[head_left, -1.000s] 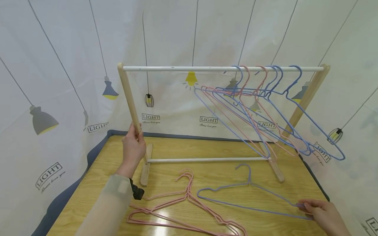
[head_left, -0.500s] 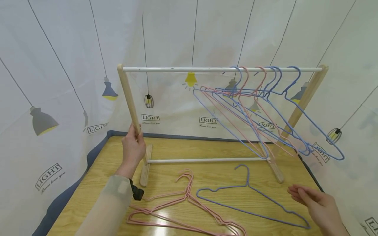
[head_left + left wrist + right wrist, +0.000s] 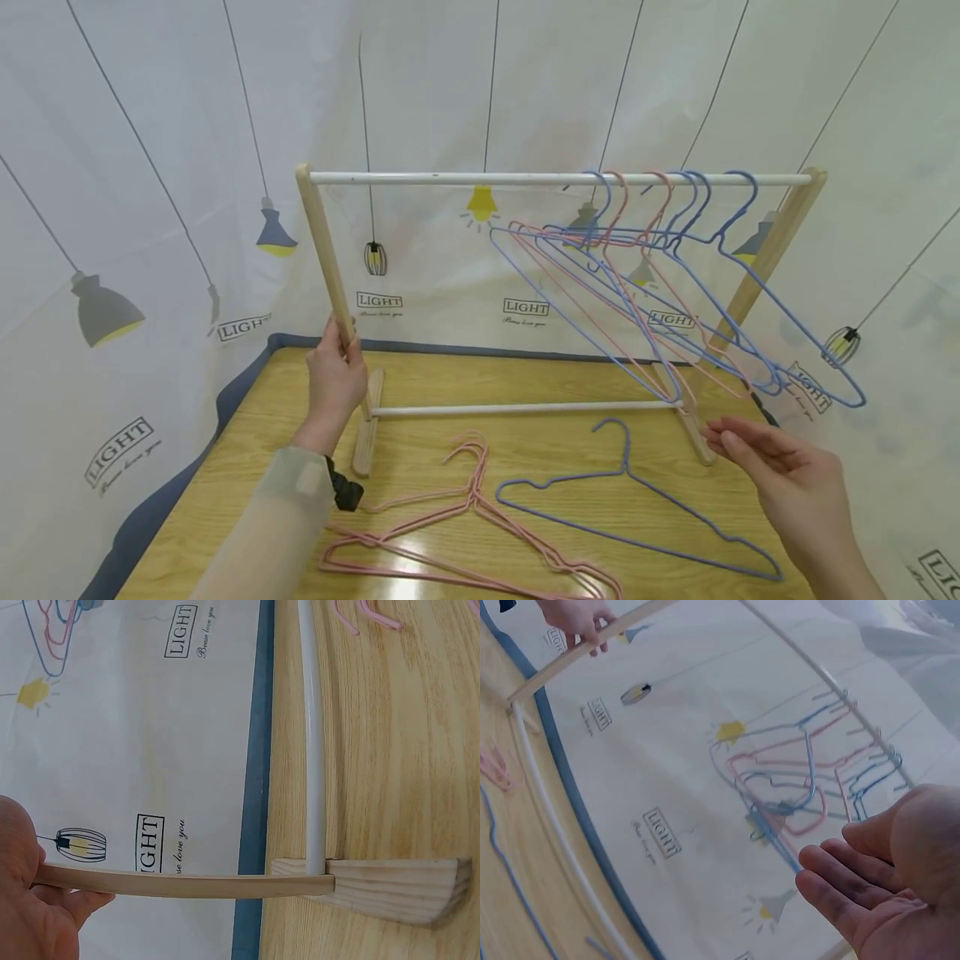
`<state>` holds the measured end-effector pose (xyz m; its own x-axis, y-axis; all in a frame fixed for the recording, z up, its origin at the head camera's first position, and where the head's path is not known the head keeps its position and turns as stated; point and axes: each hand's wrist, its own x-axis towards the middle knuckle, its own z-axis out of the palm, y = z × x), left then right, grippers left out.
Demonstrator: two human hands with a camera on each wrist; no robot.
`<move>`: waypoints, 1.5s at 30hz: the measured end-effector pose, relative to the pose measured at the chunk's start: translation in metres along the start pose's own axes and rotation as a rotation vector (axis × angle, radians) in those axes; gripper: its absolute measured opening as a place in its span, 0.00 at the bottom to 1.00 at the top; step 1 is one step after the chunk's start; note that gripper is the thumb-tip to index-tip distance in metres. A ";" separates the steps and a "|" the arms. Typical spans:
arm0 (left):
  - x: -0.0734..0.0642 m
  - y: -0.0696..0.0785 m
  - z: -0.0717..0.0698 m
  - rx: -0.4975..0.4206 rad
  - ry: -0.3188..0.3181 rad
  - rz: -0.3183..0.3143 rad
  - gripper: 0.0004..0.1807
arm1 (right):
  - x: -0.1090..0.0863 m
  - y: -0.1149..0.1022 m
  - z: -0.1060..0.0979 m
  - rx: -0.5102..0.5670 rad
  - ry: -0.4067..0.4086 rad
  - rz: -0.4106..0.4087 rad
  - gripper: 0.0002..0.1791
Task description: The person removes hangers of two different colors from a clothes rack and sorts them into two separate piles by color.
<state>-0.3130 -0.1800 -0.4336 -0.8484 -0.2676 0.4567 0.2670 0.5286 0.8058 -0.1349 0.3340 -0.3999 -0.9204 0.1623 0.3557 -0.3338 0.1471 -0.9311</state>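
Observation:
My left hand (image 3: 336,375) grips the left wooden post (image 3: 323,242) of a small clothes rack, thumb and fingers round it; the left wrist view shows the same post (image 3: 187,885). With fingers loosely bent and nothing in them, my right hand (image 3: 798,483) is in the air beside the rack's right foot (image 3: 696,437). Left of it, a blue clothes hanger (image 3: 626,469) lies flat on the table, hook toward the rack. Several pink hangers (image 3: 474,497) lie overlapped at the front. On the white top rail (image 3: 450,178), several blue and pink hangers hang bunched toward the right.
The wooden table (image 3: 247,467) meets a pale lamp-printed sheet (image 3: 435,100) behind and at both sides. A white lower bar (image 3: 525,408) joins the rack's feet just above the tabletop. The hanging hangers' lower corners reach out toward my right hand.
My right hand has let go of the blue hanger's right end, which now lies down on the table. That hand has moved up and left toward the rack; the left hand keeps its grip.

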 end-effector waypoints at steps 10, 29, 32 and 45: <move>0.000 -0.001 0.000 0.008 -0.002 0.016 0.22 | 0.016 -0.023 0.034 -0.057 0.068 -0.117 0.15; 0.000 -0.001 0.000 0.001 0.002 0.037 0.19 | 0.046 -0.004 0.062 -0.121 0.023 -0.113 0.16; 0.000 -0.001 0.000 0.002 0.002 0.039 0.20 | 0.047 -0.002 0.067 -0.102 0.037 -0.125 0.15; -0.001 -0.001 0.000 0.001 0.007 0.037 0.20 | 0.052 -0.001 0.073 0.144 0.173 -0.158 0.16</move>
<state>-0.3131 -0.1802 -0.4352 -0.8348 -0.2533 0.4889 0.2978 0.5391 0.7878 -0.1975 0.2712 -0.3858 -0.8102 0.3148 0.4944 -0.5073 0.0458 -0.8605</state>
